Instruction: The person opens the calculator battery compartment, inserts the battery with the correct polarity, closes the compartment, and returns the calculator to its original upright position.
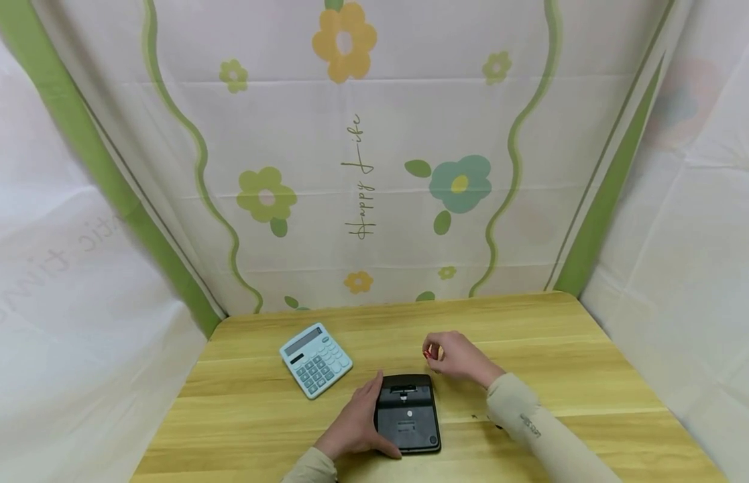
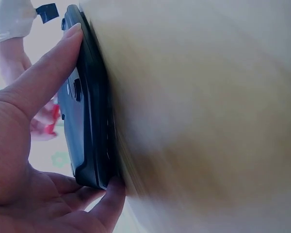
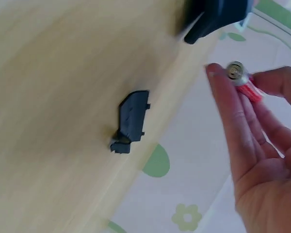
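Note:
A black calculator [image 1: 418, 426] lies face down at the near middle of the table, the battery slot in its back uncovered. My left hand [image 1: 359, 419] grips it by its left side, with the thumb along the near edge and the fingers at the far end. In the left wrist view the thumb presses on the back of the casing [image 2: 89, 97]. My right hand [image 1: 455, 355] is beyond the calculator to the right, pinching a small red battery [image 3: 249, 89] between thumb and fingers. The battery's metal end faces the right wrist camera.
A small black battery cover [image 3: 133, 116] lies on the table by the right forearm, mostly hidden by the sleeve in the head view. To the far left sits a light blue calculator [image 1: 316, 361], keys up. Flowered cloth [image 1: 374, 168] hangs behind the wooden table [image 1: 229, 402].

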{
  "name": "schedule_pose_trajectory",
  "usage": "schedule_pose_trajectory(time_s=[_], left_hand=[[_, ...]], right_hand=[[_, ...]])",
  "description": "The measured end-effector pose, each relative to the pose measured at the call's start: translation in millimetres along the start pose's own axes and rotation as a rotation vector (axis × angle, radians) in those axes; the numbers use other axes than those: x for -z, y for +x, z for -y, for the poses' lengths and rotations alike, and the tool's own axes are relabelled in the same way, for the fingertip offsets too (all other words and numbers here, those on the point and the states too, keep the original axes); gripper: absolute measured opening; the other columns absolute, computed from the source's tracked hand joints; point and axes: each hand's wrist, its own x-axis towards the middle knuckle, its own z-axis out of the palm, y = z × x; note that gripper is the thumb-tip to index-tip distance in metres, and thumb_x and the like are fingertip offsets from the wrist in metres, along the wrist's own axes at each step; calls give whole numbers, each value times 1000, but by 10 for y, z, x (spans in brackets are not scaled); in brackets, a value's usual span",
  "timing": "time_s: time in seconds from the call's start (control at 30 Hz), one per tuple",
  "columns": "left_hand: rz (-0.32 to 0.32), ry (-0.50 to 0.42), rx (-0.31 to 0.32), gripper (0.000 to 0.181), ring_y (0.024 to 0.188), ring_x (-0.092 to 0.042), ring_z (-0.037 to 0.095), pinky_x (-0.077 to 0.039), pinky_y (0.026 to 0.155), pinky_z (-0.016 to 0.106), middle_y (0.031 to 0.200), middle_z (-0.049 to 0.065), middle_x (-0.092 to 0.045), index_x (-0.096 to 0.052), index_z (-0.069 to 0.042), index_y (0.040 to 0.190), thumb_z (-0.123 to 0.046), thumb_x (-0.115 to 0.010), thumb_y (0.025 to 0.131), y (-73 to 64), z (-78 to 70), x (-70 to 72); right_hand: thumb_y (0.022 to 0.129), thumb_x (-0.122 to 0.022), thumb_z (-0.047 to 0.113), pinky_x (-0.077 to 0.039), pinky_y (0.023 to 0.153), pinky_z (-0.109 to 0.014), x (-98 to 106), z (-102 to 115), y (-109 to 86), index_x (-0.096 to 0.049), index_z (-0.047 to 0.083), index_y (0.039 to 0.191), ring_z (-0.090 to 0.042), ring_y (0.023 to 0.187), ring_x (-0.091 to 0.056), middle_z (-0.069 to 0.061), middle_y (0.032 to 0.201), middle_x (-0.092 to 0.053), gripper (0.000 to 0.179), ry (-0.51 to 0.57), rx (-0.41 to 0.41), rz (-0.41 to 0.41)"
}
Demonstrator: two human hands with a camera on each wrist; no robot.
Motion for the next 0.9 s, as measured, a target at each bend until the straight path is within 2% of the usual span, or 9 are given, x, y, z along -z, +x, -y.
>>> schedule_pose_trajectory(time_s=[0.13,0.33,0.53,0.9], left_hand=[[3,-5,0,147,151,-34,42,-38,117,62,167,18,-32,-14,-7,167,-52,-101,57,3,-4,4],[5,2,-8,147,149,-36,42,-40,116,61,166,18,-33,-14,-7,167,-54,-100,57,6,-3,-7],[-5,1,-10,147,149,-36,42,-39,116,61,166,18,-33,-15,-6,166,-53,-101,57,3,12,-11],[-8,9,-15,147,149,-37,43,-40,115,61,167,17,-33,-15,-6,166,-53,-101,56,5,18,-11]], right_hand=[[95,-72,8,-54,60,-24,37,4,-20,-69,15,103,-5,69,-62,8,82,-63,11,120,26,3],[94,-73,5,-58,67,-23,47,17,-49,-66,23,102,-5,78,-65,8,90,-66,20,205,86,6],[93,-74,1,-61,69,-23,56,42,-73,-65,21,103,-7,85,-67,3,96,-67,24,276,178,-23],[95,-76,7,-62,79,-25,88,67,-92,-66,24,103,-15,97,-72,5,103,-66,21,338,283,-82]])
